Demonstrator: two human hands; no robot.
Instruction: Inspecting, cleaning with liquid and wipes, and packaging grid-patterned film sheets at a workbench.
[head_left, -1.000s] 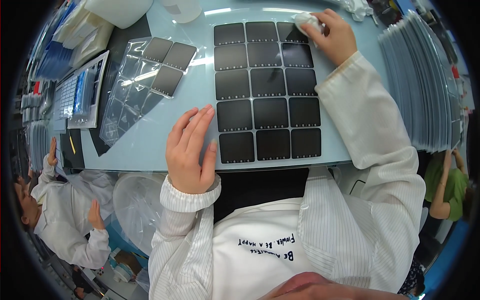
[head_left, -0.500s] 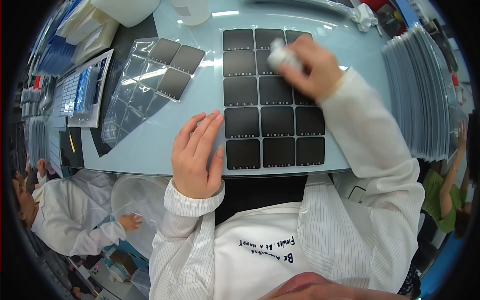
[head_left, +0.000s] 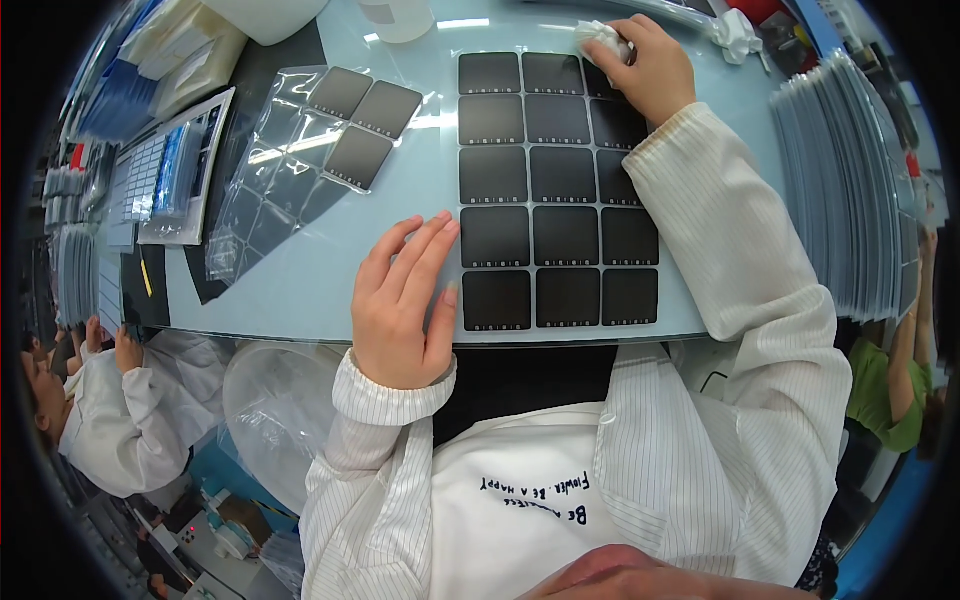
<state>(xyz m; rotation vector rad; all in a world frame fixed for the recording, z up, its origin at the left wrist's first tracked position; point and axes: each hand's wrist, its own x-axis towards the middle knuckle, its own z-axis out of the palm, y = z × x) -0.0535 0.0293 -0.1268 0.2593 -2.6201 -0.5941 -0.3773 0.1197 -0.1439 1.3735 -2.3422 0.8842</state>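
Note:
A sheet of dark, nearly black rounded squares, set in rows three across, lies flat on the glass-topped table in front of me. My right hand is closed around a crumpled white wipe and presses it near the sheet's far right corner, hiding part of the top right square. Beside the sheet's near left edge rests my left hand, its fingers stretched out and holding nothing. The fingertips lie at the edge of the squares; whether they touch it I cannot tell.
To the left lies a clear plastic film with a few dark squares on it. A stack of grey sheets stands at the right. Another crumpled wipe and a whitish container are at the back. Co-workers sit on both sides.
My right hand and the wipe have moved away from me and slightly right, from the sheet's upper middle to its far corner. My left hand has stayed beside the sheet.

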